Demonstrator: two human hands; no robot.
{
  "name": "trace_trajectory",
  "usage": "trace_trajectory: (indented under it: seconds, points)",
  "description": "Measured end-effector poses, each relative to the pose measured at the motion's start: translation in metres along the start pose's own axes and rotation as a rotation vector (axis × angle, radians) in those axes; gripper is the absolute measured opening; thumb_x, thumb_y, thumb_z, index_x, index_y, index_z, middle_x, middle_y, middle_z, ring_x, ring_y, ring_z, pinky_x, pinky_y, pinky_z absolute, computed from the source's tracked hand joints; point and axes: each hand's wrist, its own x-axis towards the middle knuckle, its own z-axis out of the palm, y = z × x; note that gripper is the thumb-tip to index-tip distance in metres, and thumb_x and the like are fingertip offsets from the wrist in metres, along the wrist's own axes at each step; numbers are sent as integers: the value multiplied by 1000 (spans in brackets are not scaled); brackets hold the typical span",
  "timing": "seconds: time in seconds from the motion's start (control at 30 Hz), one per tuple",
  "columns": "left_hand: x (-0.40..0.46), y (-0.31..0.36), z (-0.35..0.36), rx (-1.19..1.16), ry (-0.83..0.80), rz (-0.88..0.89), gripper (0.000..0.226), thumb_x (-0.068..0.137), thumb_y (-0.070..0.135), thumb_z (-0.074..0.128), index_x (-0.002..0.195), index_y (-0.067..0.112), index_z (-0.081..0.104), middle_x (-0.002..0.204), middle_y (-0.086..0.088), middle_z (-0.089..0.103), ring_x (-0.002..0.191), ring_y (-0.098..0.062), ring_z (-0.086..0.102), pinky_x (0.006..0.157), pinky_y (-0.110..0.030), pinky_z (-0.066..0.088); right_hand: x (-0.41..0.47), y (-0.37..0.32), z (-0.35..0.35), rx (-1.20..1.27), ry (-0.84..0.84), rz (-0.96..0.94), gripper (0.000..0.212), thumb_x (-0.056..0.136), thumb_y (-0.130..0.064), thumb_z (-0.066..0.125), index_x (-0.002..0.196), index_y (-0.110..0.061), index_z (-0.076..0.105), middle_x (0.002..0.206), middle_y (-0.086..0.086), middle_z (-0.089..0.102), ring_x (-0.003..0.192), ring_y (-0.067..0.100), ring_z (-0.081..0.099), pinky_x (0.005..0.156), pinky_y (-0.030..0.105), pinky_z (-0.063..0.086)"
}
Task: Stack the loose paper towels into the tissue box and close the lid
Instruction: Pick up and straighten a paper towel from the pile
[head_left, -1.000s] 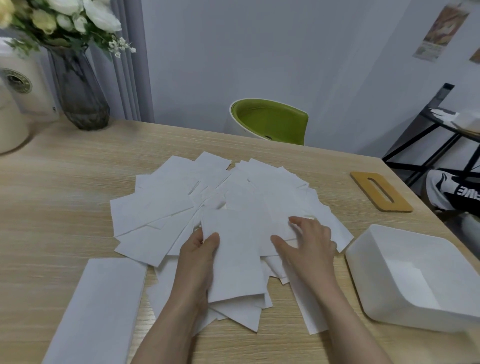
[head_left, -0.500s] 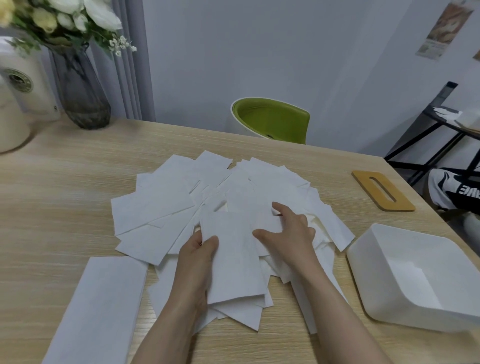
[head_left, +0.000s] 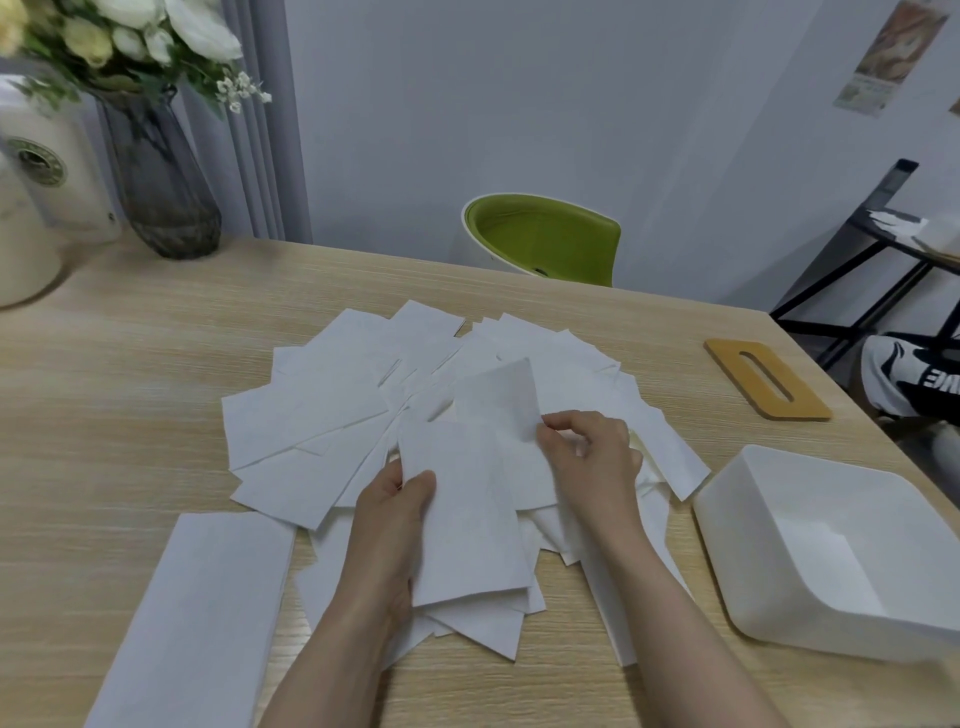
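While the left hand (head_left: 395, 514) is gripping a small stack of paper towels (head_left: 467, 519) mid-desk, the right hand (head_left: 592, 457) is pinching one sheet (head_left: 498, 400) above the spread pile (head_left: 322, 415). Box (head_left: 831, 551) is sitting open at the desk's right edge, lid (head_left: 768, 378) lying apart.

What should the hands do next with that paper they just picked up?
Probably lay the lifted paper towel, pinched by the right hand, onto the small stack the left hand holds. Many towels are loose, and the tissue box looks empty.
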Motion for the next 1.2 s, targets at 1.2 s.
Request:
trace_trajectory:
  seconds: [1.2]
  points:
    - [4, -3, -2, -24, -24, 38, 25, 100, 23, 45, 90, 20, 68, 85, 0, 75, 73, -13, 72, 68, -31, 53, -55, -17, -11, 688, -372, 382, 10, 90, -10, 62, 88, -7, 71, 82, 9, 75, 71, 14, 70, 58, 19, 52]
